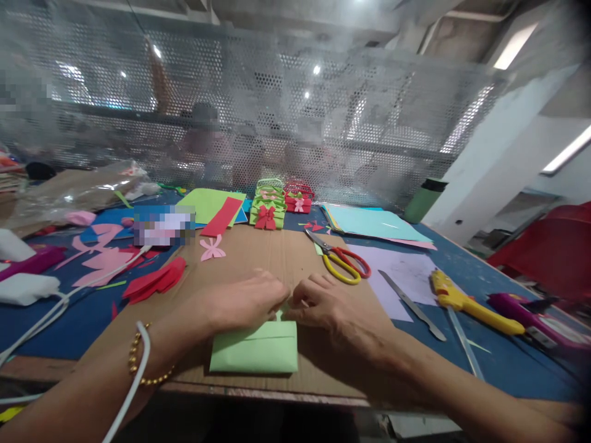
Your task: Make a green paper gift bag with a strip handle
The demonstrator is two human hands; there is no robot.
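Observation:
My left hand (252,299) and my right hand (323,303) meet above the cardboard, fingertips pinched close together. A small bit of light green paper strip (279,315) shows between them; the fingers cover most of it. Just below, a folded light green paper pouch (253,352) lies flat on the cardboard (341,369), its flap edge toward my hands. Beyond my right hand rest scissors (344,261) with red and yellow handles. A pink paper bow (213,248) lies past my left hand.
Finished green paper bags (268,212) and a red one (298,200) stand at the back. Coloured sheets (378,223), a craft blade (413,307) and a yellow glue gun (475,306) lie right. Red paper cutouts (154,280) and a white cable (106,271) lie left.

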